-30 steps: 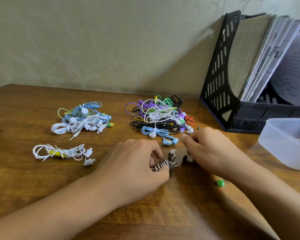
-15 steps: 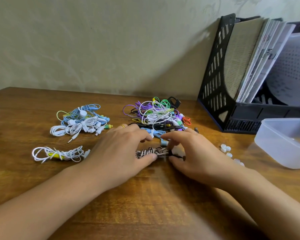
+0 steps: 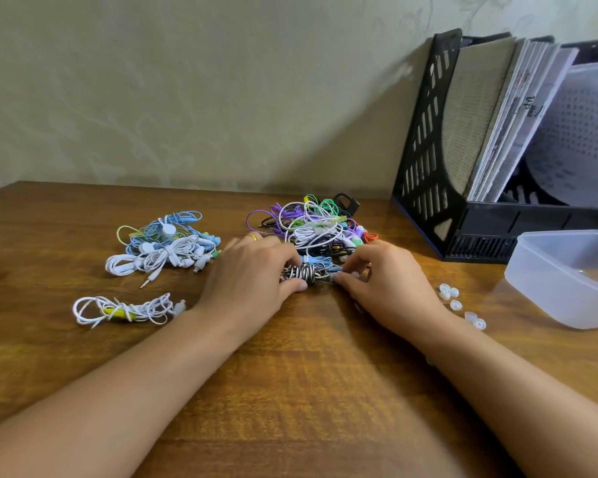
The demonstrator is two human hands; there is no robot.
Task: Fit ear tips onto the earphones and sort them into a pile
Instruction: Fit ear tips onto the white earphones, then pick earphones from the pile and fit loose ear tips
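Note:
A coiled black-and-white striped earphone (image 3: pixel 302 273) lies on the wooden table (image 3: pixel 290 391) at the near edge of a mixed-colour earphone pile (image 3: pixel 311 229). My left hand (image 3: pixel 249 277) pinches the coil's left end. My right hand (image 3: pixel 384 281) pinches its right end, where an earbud shows at the fingertips. Several clear ear tips (image 3: pixel 454 303) lie loose to the right of my right hand. A blue and white earphone pile (image 3: pixel 163 248) sits at the left. One white earphone with a yellow tie (image 3: pixel 121 310) lies alone in front of it.
A translucent plastic box (image 3: pixel 567 277) stands at the right edge. A black file holder (image 3: pixel 439 150) with papers and a clear folder stands against the wall behind it. The wall runs along the table's far edge.
Both hands have carried the striped earphone away from me, up to the mixed pile. The left hand has turned flatter. The green ear tip near my right wrist has gone out of sight.

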